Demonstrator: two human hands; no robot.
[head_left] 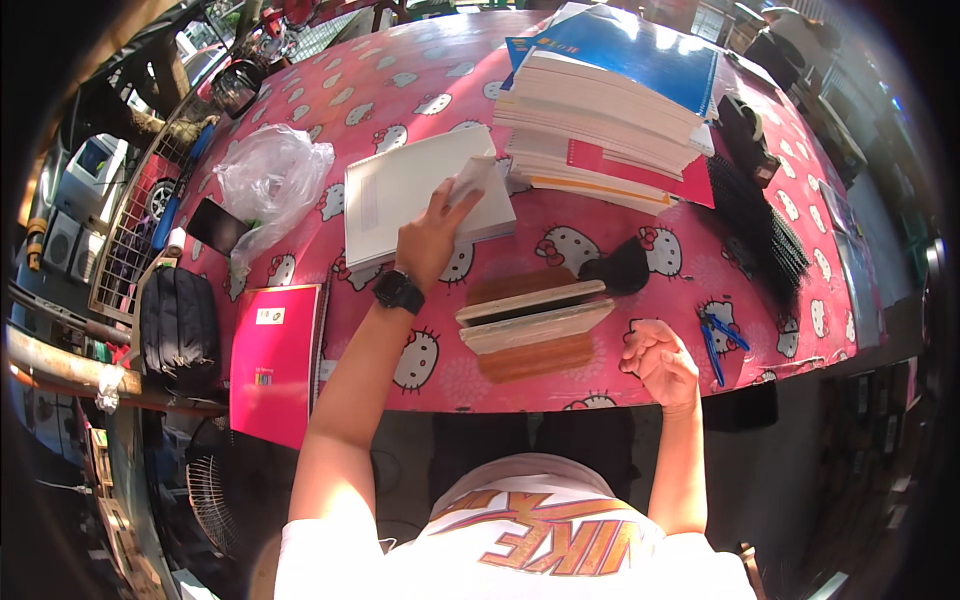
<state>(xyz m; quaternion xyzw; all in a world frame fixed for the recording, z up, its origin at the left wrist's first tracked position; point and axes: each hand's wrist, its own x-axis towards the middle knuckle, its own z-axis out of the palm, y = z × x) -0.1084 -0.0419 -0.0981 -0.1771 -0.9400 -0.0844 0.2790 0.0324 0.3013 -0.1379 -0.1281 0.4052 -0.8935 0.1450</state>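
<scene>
Where the left hand's fingers reach, a white paper stack lies directly beneath them, with a pale, greyish slip by the fingertips; thumb and forefinger stand parted, though whether they pinch the slip I cannot tell. Just right of those fingers rises a tall pile of notebooks, topped by a blue cover. Left of them sit a crumpled clear plastic bag and a dark flat object; nearer the body, also leftward, is a pink notebook. Closer in and to their right stands a slotted wooden block, which is left of the right hand's fingers. These are loosely bent, with nothing visible between them. Just right of them lies a blue-handled tool on the pink tablecloth.
</scene>
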